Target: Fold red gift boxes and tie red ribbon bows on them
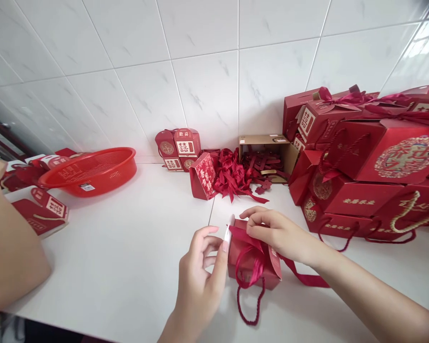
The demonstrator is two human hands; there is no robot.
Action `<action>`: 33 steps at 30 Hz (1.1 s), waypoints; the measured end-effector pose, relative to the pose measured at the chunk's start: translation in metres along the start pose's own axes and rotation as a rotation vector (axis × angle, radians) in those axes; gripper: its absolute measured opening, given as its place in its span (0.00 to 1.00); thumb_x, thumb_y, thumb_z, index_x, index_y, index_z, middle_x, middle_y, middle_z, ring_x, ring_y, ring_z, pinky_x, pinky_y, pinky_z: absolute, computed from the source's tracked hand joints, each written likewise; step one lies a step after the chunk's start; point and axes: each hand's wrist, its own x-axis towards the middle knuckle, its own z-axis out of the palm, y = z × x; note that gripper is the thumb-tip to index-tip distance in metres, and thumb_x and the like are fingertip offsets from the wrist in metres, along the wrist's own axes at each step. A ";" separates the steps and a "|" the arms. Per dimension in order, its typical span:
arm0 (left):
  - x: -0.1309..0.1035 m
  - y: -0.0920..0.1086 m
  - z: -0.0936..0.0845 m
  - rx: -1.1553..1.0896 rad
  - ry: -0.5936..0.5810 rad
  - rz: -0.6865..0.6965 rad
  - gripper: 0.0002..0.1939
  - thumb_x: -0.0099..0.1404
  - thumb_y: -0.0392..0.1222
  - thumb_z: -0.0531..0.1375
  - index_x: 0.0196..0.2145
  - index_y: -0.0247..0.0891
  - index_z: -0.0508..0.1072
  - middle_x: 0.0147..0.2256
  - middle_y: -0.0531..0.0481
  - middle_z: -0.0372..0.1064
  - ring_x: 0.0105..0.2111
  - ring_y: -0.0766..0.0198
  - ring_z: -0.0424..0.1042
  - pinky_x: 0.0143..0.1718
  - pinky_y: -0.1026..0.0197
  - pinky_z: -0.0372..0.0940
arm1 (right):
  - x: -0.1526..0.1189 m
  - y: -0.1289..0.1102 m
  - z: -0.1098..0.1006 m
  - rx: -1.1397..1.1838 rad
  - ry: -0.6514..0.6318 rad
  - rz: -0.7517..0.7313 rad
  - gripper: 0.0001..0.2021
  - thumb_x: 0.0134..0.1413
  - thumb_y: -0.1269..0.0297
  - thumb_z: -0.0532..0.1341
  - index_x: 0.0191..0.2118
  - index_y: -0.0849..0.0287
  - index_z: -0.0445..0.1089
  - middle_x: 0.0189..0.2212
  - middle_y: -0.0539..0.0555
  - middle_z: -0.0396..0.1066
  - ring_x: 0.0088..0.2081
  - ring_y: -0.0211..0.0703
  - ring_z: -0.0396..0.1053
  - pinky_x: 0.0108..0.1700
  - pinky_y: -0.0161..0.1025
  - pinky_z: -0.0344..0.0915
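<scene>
A small red gift box (pixel 271 274) with a dark red rope handle (pixel 250 321) rests on the white table. Dark red ribbon (pixel 255 269) is looped over its top, and a loose length trails to the right. At the box's left edge, my left hand (pixel 203 276) has its fingers apart, curved beside a white flap (pixel 230 226) near the thumb tip. Over the top of the box, my right hand (pixel 271 231) has its thumb and fingers closed on the ribbon.
Stacked red gift boxes (pixel 372 197) fill the right side. Behind the hands are a ribbon pile (pixel 232 171), an open cardboard box (pixel 291 157) and small red boxes (pixel 186 147). A red plastic basket (pixel 107 176) and a brown bulky object (pixel 10 252) are at left.
</scene>
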 end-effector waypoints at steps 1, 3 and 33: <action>-0.002 0.000 0.000 0.001 -0.004 0.004 0.12 0.65 0.46 0.58 0.45 0.41 0.65 0.31 0.52 0.73 0.30 0.64 0.74 0.31 0.65 0.70 | 0.001 0.000 -0.001 0.004 0.003 0.004 0.11 0.52 0.62 0.57 0.22 0.59 0.65 0.50 0.53 0.66 0.44 0.45 0.68 0.44 0.40 0.61; -0.004 0.001 0.001 -0.003 -0.002 -0.004 0.12 0.65 0.46 0.59 0.45 0.42 0.65 0.31 0.53 0.72 0.29 0.65 0.73 0.30 0.65 0.70 | 0.005 -0.002 -0.002 0.012 0.003 0.010 0.11 0.52 0.61 0.57 0.24 0.59 0.67 0.51 0.53 0.67 0.44 0.46 0.69 0.42 0.38 0.62; 0.047 -0.006 -0.021 0.332 -0.361 -0.088 0.09 0.63 0.43 0.56 0.27 0.38 0.67 0.28 0.53 0.66 0.23 0.67 0.62 0.24 0.65 0.59 | -0.006 -0.015 -0.026 -0.185 -0.003 -0.117 0.08 0.50 0.65 0.58 0.23 0.57 0.67 0.49 0.52 0.70 0.53 0.53 0.67 0.51 0.43 0.64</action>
